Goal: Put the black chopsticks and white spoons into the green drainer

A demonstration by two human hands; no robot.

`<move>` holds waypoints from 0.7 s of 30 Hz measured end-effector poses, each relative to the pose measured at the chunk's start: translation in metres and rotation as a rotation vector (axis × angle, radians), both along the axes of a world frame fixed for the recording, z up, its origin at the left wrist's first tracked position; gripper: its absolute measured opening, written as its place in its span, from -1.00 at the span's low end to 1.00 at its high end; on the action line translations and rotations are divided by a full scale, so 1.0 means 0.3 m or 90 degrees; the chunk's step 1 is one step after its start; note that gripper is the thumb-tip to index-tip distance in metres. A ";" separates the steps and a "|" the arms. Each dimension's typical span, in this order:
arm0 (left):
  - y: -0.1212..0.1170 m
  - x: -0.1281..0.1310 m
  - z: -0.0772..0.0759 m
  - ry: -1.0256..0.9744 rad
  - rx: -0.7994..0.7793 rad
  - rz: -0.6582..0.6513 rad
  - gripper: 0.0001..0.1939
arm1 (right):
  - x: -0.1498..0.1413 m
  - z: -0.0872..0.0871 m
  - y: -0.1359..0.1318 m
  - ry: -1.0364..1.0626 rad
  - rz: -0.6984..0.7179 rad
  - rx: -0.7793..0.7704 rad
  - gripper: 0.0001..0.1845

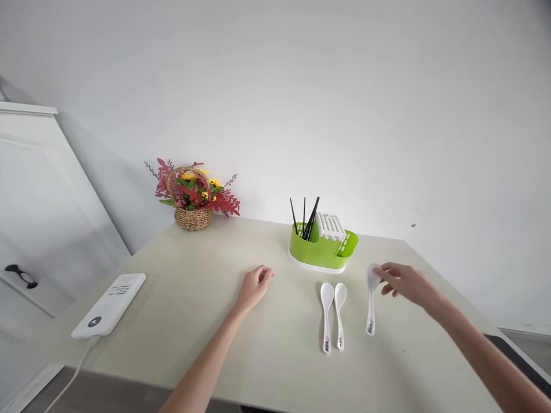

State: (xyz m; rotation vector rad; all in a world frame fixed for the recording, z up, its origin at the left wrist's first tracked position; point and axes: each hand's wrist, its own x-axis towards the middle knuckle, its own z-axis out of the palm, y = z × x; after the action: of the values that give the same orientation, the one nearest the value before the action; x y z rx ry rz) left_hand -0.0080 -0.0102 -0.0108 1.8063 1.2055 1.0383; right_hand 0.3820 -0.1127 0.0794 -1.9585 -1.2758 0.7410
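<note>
My right hand (398, 280) pinches a white soup spoon (371, 301) by the rim of its bowl, handle pointing down toward the table's front. To its left, two more white soup spoons, a left one (327, 295) and a right one (340, 295), lie side by side with bowls toward the back. My left hand (255, 285) rests on the table with its fingers curled in and nothing visible in them. Behind the spoons stands a green utensil holder (316, 252) on a white base, with several black chopsticks (310, 221) upright in its left compartment.
A white slotted rack (330, 225) tops the holder's middle. At the back left is a wicker basket of artificial flowers (193, 218). A white power strip or charger-like device (109, 304) with a cable (81, 364) lies on the table's left side. A white cabinet (51, 218) stands beyond.
</note>
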 end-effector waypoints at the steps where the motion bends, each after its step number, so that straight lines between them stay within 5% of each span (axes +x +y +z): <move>1: 0.000 0.000 0.000 0.000 -0.001 0.003 -0.57 | -0.005 0.055 0.002 -0.023 -0.014 0.030 -0.61; 6: 0.000 -0.001 -0.004 0.016 0.006 0.001 -0.57 | -0.157 0.327 0.013 -0.212 -0.097 0.272 -0.66; 9: 0.000 -0.002 -0.007 0.029 0.012 -0.001 -0.57 | -0.276 0.405 0.049 -0.238 -0.111 0.424 -0.65; 13: -0.001 -0.003 -0.012 0.046 0.021 -0.010 -0.57 | -0.366 0.370 0.154 -0.298 -0.067 0.533 -0.68; 21: -0.002 -0.002 -0.018 0.071 0.036 -0.019 -0.56 | -0.410 0.155 0.310 -0.533 0.049 0.598 -0.74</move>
State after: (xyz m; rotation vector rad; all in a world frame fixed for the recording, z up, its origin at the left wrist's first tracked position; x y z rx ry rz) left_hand -0.0087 -0.0108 -0.0163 1.9431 1.2218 0.9743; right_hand 0.2590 -0.0195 0.1260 -1.3971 -1.7193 -0.6750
